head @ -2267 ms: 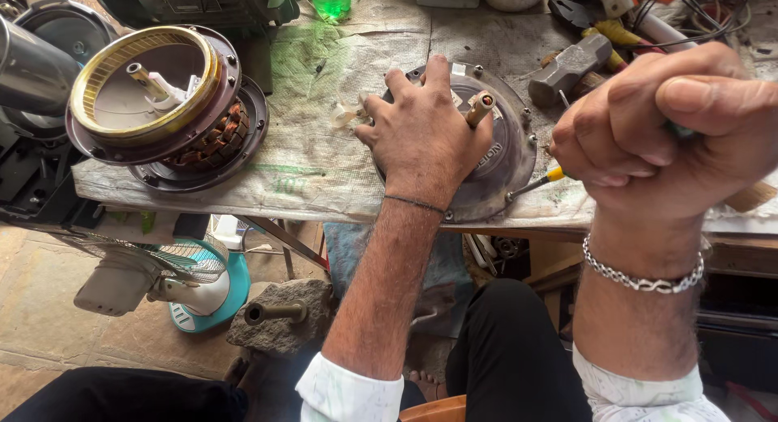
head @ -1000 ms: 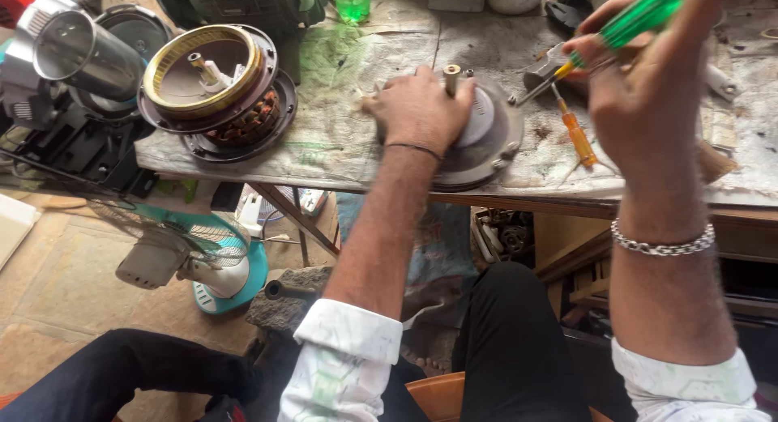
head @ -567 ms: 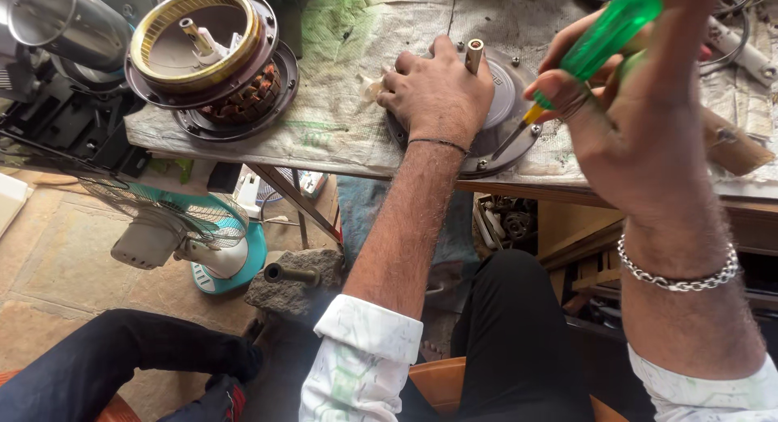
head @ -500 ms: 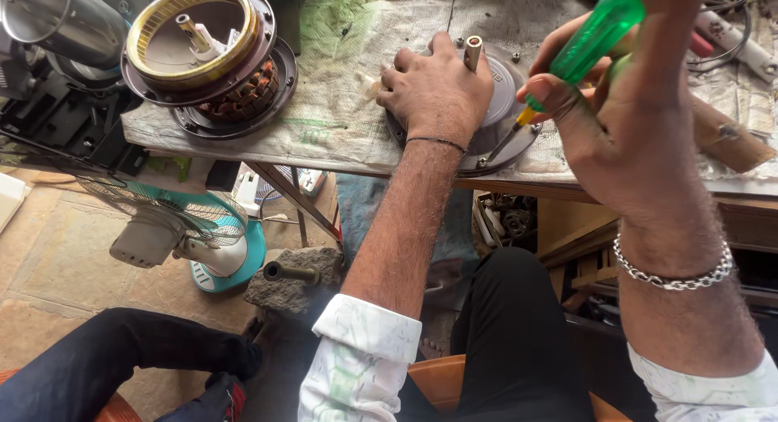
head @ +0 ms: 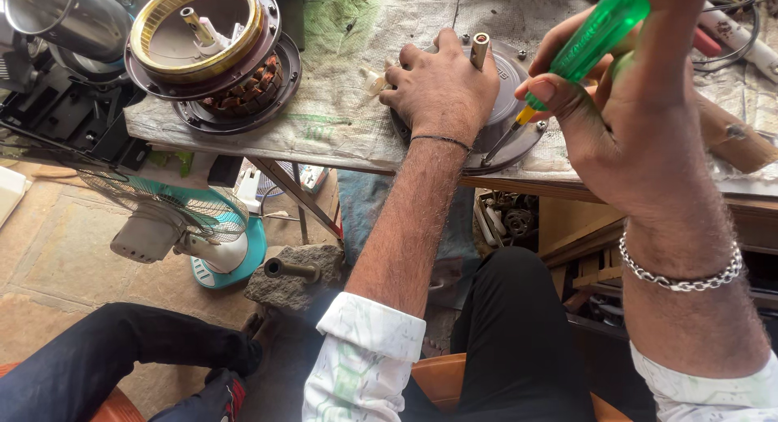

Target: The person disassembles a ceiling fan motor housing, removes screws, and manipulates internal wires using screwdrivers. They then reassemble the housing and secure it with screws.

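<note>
on the desk (head: pixel 340 130), near its front edge, the grey round motor housing (head: pixel 510 118) lies flat (shaft upright). left hand (head: pixel 442 90) pressed palm-down on it, fingers spread, gripping nothing. right hand (head: pixel 616 106) clenched around a green-handled screwdriver (head: pixel 596 37), tip touching the housing rim. a second motor with copper windings (head: pixel 215 57) sits well apart, to the left.

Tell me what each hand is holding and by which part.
Right hand grips a green-handled screwdriver by its handle. Left hand lies flat on the round grey metal motor cover, gripping nothing.
</note>
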